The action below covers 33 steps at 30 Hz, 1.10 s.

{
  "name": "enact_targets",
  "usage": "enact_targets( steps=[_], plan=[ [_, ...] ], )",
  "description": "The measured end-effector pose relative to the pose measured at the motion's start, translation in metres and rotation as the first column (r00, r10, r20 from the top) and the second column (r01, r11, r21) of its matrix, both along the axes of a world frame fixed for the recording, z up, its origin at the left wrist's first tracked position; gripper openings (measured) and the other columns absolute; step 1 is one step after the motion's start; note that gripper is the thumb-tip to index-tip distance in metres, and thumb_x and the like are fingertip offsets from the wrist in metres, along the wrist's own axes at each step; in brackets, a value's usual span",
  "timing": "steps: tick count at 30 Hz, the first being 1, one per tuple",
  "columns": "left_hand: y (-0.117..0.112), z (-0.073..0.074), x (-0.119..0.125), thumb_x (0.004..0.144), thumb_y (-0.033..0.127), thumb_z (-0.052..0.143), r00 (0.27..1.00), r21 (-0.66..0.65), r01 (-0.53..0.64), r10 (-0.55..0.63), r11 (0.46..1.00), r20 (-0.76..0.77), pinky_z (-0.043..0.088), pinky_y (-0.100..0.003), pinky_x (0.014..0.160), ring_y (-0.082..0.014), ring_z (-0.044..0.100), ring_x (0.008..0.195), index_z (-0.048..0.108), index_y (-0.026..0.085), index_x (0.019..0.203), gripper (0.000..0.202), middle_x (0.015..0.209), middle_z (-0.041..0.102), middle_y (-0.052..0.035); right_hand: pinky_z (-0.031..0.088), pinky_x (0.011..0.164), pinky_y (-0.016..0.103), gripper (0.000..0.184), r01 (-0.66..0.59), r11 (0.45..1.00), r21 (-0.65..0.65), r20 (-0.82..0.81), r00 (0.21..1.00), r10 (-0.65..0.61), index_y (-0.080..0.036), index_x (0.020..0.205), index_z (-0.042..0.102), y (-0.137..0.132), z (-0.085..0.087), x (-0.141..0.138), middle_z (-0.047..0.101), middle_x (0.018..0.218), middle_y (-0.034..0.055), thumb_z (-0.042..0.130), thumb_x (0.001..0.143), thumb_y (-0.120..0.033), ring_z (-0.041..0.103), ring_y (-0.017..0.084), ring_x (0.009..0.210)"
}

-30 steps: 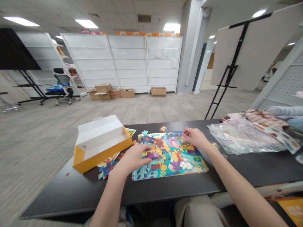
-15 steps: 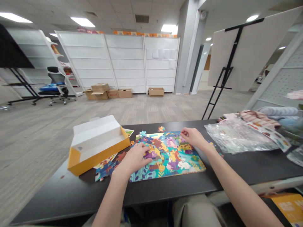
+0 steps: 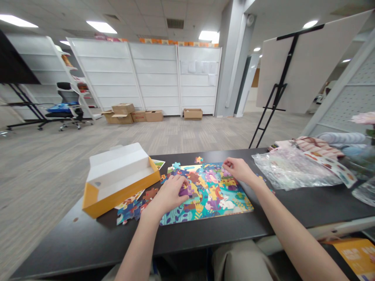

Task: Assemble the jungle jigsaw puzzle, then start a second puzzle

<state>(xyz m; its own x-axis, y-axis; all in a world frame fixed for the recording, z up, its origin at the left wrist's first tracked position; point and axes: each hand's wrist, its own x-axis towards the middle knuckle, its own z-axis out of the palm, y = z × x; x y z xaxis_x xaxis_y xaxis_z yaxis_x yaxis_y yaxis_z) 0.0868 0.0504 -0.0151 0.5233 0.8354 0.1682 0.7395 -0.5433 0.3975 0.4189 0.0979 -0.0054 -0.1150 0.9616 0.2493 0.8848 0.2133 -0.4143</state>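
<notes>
A colourful jigsaw puzzle (image 3: 215, 195) with animals and plants lies mostly assembled on the black table. My left hand (image 3: 171, 191) rests palm down over its left side, thumb apart from the fingers. At the top right corner of the puzzle, my right hand (image 3: 236, 168) has thumb and fingertips pinched together; whatever is between them is hidden. Beyond the top edge sit a loose light-blue puzzle piece (image 3: 176, 166) and a small orange puzzle cluster (image 3: 199, 160). More loose puzzle pieces (image 3: 129, 212) are heaped left of my left hand.
An open yellow box (image 3: 123, 195) with a white inside stands on the left of the black table (image 3: 88, 238), partly over the loose pieces. Clear plastic packaging (image 3: 295, 168) and rolled cloths (image 3: 341, 138) lie to the right. A black easel (image 3: 272, 103) stands behind the table.
The fingers of my left hand have shifted slightly over the puzzle. My right hand keeps its pinch at the same corner. The view has moved very slightly.
</notes>
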Motion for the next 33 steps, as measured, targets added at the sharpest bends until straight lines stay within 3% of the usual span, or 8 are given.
enact_targets(
  steps=[5, 8, 12, 20, 24, 27, 31, 33],
  plan=[
    [-0.001, 0.008, 0.004, 0.092, 0.034, 0.057, 0.958, -0.092, -0.041, 0.066, 0.995, 0.279, 0.051, -0.03, 0.074, -0.0183, 0.066, 0.08, 0.06, 0.022, 0.097, 0.014, 0.087, 0.069, -0.0013, 0.044, 0.064, 0.028, 0.023, -0.041, 0.999, 0.021, -0.097, 0.994, 0.043, -0.02, 0.083, 0.067, 0.001, 0.001, 0.002, 0.072, 0.074, 0.0055, 0.055, 0.086, -0.039, 0.063, 0.018, 0.066],
    [-0.005, 0.014, 0.013, 0.091, 0.039, 0.06, 0.841, -0.169, -0.033, 0.119, 0.985, 0.527, 0.055, -0.029, 0.073, -0.0179, 0.069, 0.083, 0.059, 0.022, 0.112, 0.028, 0.095, 0.071, -0.0032, 0.045, 0.063, 0.029, 0.026, -0.062, 0.998, 0.018, -0.186, 0.98, 0.065, -0.019, 0.082, 0.067, 0.002, 0.001, 0.0, 0.071, 0.072, 0.0056, 0.057, 0.084, -0.043, 0.062, 0.018, 0.065],
    [-0.01, 0.017, 0.032, 0.085, 0.04, 0.066, 0.672, -0.323, 0.085, 0.186, 0.942, 0.717, 0.057, -0.03, 0.073, -0.0193, 0.071, 0.086, 0.062, 0.018, 0.1, 0.028, 0.102, 0.072, -0.0074, 0.046, 0.06, 0.028, 0.036, -0.19, 0.979, -0.077, -0.412, 0.9, 0.142, -0.017, 0.082, 0.066, -0.002, 0.002, -0.009, 0.069, 0.072, 0.0054, 0.064, 0.08, -0.053, 0.061, 0.017, 0.064],
    [-0.007, 0.002, 0.065, 0.085, 0.04, 0.065, 0.53, -0.415, 0.139, 0.287, 0.899, 0.798, 0.054, -0.026, 0.061, -0.0141, 0.064, 0.063, 0.06, 0.017, 0.095, 0.025, 0.072, 0.068, -0.001, 0.04, 0.052, 0.023, 0.044, -0.637, 0.743, -0.206, -0.705, 0.623, 0.338, -0.016, 0.091, 0.067, -0.018, 0.007, -0.033, 0.069, 0.078, 0.0028, 0.067, 0.084, -0.059, 0.052, 0.009, 0.055],
    [-0.005, -0.004, 0.078, 0.087, 0.037, 0.062, 0.548, -0.386, 0.116, 0.265, 0.915, 0.793, 0.05, -0.024, 0.058, -0.0144, 0.063, 0.06, 0.057, 0.018, 0.092, 0.02, 0.067, 0.065, 0.0006, 0.037, 0.052, 0.021, 0.046, -0.679, 0.703, -0.211, -0.756, 0.569, 0.323, -0.017, 0.106, 0.064, -0.019, 0.002, -0.037, 0.064, 0.07, -0.0027, 0.078, 0.078, -0.051, 0.051, 0.008, 0.055],
    [-0.008, -0.004, 0.087, 0.09, 0.033, 0.056, 0.615, -0.35, 0.082, 0.229, 0.933, 0.755, 0.05, -0.026, 0.061, -0.0158, 0.064, 0.062, 0.055, 0.019, 0.096, 0.015, 0.065, 0.065, 0.0014, 0.04, 0.056, 0.022, 0.046, -0.676, 0.708, -0.207, -0.749, 0.575, 0.329, -0.017, 0.105, 0.063, -0.017, 0.002, -0.033, 0.066, 0.072, -0.0023, 0.081, 0.076, -0.047, 0.054, 0.009, 0.059],
    [-0.018, -0.003, 0.094, 0.094, 0.028, 0.054, 0.803, -0.184, -0.091, 0.181, 0.979, 0.568, 0.052, -0.036, 0.082, -0.0222, 0.069, 0.09, 0.054, 0.021, 0.113, 0.02, 0.095, 0.074, -0.0052, 0.043, 0.061, 0.024, 0.04, -0.553, 0.812, -0.189, -0.68, 0.67, 0.298, -0.016, 0.096, 0.065, -0.009, 0.011, -0.001, 0.065, 0.073, -0.0011, 0.08, 0.076, -0.049, 0.057, 0.011, 0.064],
    [-0.024, -0.003, 0.095, 0.093, 0.03, 0.058, 0.907, -0.045, -0.078, 0.09, 0.996, 0.411, 0.048, -0.041, 0.095, -0.0258, 0.064, 0.11, 0.057, 0.023, 0.115, 0.023, 0.113, 0.071, -0.0073, 0.039, 0.057, 0.023, 0.043, -0.481, 0.843, -0.24, -0.617, 0.746, 0.25, -0.016, 0.097, 0.065, -0.004, 0.014, 0.023, 0.065, 0.071, -0.0012, 0.079, 0.076, -0.051, 0.054, 0.01, 0.061]
  ],
)
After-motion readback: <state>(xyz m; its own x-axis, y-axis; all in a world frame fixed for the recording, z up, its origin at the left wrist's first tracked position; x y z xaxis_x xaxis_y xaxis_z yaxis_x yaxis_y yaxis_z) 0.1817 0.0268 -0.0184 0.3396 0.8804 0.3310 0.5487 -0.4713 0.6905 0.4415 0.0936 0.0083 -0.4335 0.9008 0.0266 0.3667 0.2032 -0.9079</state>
